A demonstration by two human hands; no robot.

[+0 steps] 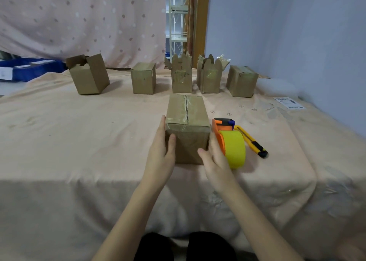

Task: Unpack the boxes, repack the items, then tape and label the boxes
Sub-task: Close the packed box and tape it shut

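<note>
A taped cardboard box (187,120) stands on the peach-covered table (79,142) in front of me, clear tape running along its top seam. My left hand (161,153) holds its left side, fingers flat along the side and thumb on the near face. My right hand (214,159) holds the right near corner; its thumb lies on the near face and its fingers are hidden behind the box. An orange tape dispenser with a yellow roll (230,144) sits just right of the box, touching my right hand. A yellow utility knife (252,142) lies beside it.
Several more cardboard boxes line the back: an open tilted one (88,75), a closed one (143,78), two open with flaps up (181,76) (210,76), and a closed one (242,81). A label sheet (289,102) lies far right. A blue bin (29,68) stands beyond the table's left.
</note>
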